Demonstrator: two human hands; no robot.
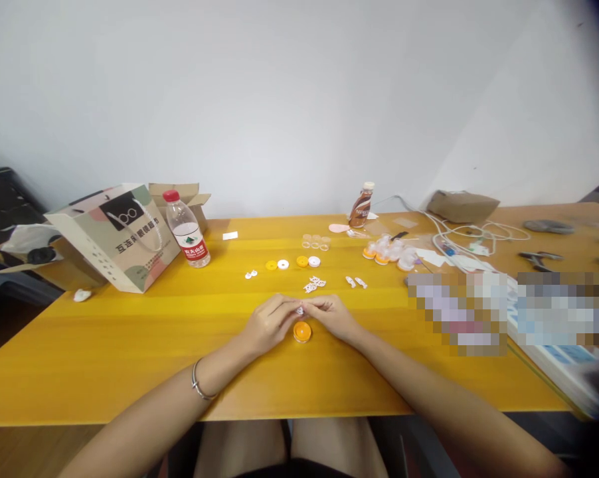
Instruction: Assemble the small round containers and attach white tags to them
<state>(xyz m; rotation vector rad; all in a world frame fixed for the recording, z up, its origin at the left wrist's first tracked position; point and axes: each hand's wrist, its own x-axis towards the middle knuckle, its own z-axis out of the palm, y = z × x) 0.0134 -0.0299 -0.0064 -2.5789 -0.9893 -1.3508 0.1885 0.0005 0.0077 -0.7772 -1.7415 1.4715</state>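
Note:
My left hand [269, 324] and my right hand [332, 313] meet at the middle of the yellow table [130, 345], fingertips pinched together on a tiny white piece [300, 310]. Just below the fingertips an orange round cap [302, 331] lies on the table. Beyond the hands lie small white cut-out pieces [314, 284], two more white bits [355, 282], and a row of yellow and white discs [293, 263]. A silver bracelet [198, 386] circles my left wrist.
A paper gift bag [117, 236], a cardboard box [180, 194] and a water bottle [187, 229] stand at the back left. A brown drink bottle [362, 206], clear rings [315, 241], orange-and-white parts [389, 251], cables [463, 239] and pliers [538, 257] lie at the back right.

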